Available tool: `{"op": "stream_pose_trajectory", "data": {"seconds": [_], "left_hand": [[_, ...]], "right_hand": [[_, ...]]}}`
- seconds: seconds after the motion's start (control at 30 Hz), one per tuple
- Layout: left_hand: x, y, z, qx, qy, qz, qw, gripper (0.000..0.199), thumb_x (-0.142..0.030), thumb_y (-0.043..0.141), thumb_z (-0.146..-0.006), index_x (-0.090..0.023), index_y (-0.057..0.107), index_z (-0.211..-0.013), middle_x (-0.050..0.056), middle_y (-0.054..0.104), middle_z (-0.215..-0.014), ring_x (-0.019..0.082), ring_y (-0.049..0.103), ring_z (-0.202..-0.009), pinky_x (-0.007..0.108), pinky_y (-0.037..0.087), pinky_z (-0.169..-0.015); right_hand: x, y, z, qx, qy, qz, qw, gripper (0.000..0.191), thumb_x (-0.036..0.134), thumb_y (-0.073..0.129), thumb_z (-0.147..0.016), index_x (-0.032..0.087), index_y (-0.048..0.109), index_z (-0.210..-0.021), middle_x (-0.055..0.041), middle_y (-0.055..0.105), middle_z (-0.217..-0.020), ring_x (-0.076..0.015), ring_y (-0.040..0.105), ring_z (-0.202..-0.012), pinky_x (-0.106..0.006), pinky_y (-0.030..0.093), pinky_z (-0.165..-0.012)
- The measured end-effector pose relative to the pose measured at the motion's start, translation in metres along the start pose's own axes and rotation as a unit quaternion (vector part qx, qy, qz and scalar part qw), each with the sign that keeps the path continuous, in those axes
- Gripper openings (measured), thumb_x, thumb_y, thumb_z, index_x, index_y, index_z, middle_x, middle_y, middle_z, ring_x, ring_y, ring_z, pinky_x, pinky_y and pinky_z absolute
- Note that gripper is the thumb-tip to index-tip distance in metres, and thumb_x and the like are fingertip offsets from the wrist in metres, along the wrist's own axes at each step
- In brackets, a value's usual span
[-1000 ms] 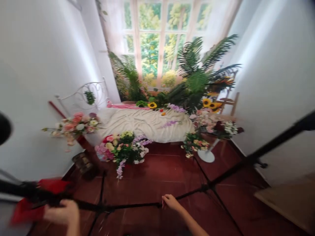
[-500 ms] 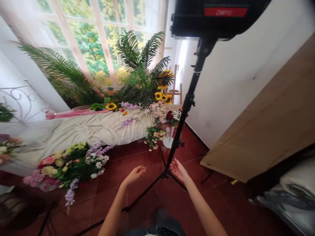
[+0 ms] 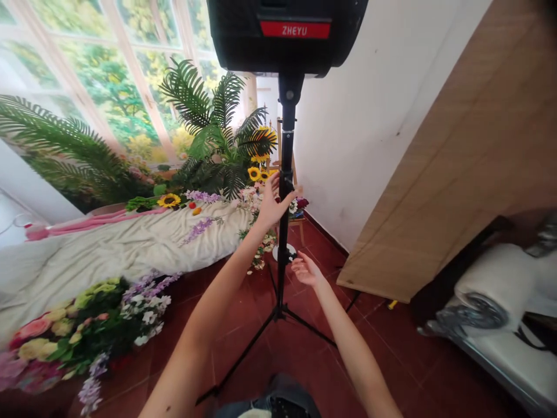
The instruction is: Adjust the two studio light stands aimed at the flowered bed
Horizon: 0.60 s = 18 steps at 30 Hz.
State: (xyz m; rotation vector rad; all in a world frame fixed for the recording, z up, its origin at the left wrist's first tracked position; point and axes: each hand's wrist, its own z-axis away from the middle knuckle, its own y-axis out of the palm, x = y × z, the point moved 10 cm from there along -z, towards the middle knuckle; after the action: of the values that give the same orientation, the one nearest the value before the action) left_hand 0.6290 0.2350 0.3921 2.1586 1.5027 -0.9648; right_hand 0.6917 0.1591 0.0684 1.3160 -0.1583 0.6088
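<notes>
- Steadying the stand (image 3: 284, 232), upright on the floor (image 3: 243, 307) near the blanket (image 3: 130, 249), calls for a full wrap from the left hand (image 3: 273, 204), its thumb and fingers apart at the stand.
- The right hand (image 3: 306, 271), fingers loosely bent, is just beside the knob (image 3: 290, 256); whether they touch, I cannot tell.
- The lamp (image 3: 296, 52) on top looks heavy: best support it before any turning.
</notes>
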Motion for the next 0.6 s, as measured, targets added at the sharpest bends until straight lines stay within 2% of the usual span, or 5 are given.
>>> {"op": "stream_pose_trajectory", "data": {"seconds": [0.13,0.33,0.4,0.53,0.6], "left_hand": [[-0.005,0.010,-0.024,-0.004,0.020,-0.016,1.000,0.057,-0.038,0.068,-0.075,-0.017,0.040,-0.121,0.006,0.061,-0.100,0.018,0.060,-0.096,0.035,0.045,-0.088],[0.008,0.012,-0.038,-0.044,-0.002,-0.013,0.999,0.036,-0.035,0.069,-0.074,-0.015,0.052,-0.098,0.001,0.060,-0.080,0.013,0.061,-0.074,0.028,0.048,-0.074],[0.014,0.015,-0.043,-0.032,-0.032,0.011,0.999,0.035,-0.037,0.072,-0.071,-0.015,0.053,-0.090,0.000,0.059,-0.073,0.011,0.059,-0.066,0.026,0.048,-0.067],[0.027,0.028,-0.045,0.040,-0.120,0.061,0.990,0.037,-0.043,0.073,-0.068,-0.013,0.055,-0.079,-0.003,0.055,-0.059,0.008,0.053,-0.050,0.024,0.045,-0.054],[0.027,0.029,-0.046,0.048,-0.133,0.061,0.988,0.037,-0.045,0.074,-0.067,-0.013,0.056,-0.073,-0.004,0.052,-0.053,0.007,0.050,-0.046,0.023,0.043,-0.051]], "right_hand": [[0.006,0.002,-0.007,0.024,-0.018,-0.034,0.999,0.036,0.026,0.030,-0.097,0.022,0.034,-0.062,0.0060,0.037,-0.053,-0.0061,0.033,-0.042,-0.011,0.028,-0.034],[0.002,0.003,-0.011,0.008,0.009,-0.051,0.999,0.039,0.026,0.032,-0.097,0.022,0.030,-0.059,0.0075,0.035,-0.047,-0.0052,0.032,-0.039,-0.010,0.029,-0.034],[-0.001,0.004,-0.013,0.007,0.020,-0.080,0.997,0.040,0.028,0.034,-0.097,0.022,0.029,-0.057,0.0077,0.035,-0.045,-0.0049,0.033,-0.038,-0.011,0.030,-0.034],[-0.005,0.001,-0.019,0.013,0.029,-0.156,0.987,0.042,0.030,0.035,-0.097,0.022,0.029,-0.056,0.0076,0.037,-0.043,-0.0048,0.035,-0.037,-0.011,0.030,-0.033],[-0.005,-0.002,-0.023,0.019,0.024,-0.168,0.985,0.042,0.029,0.036,-0.096,0.022,0.027,-0.056,0.0078,0.035,-0.042,-0.0046,0.035,-0.036,-0.011,0.029,-0.032]]}}
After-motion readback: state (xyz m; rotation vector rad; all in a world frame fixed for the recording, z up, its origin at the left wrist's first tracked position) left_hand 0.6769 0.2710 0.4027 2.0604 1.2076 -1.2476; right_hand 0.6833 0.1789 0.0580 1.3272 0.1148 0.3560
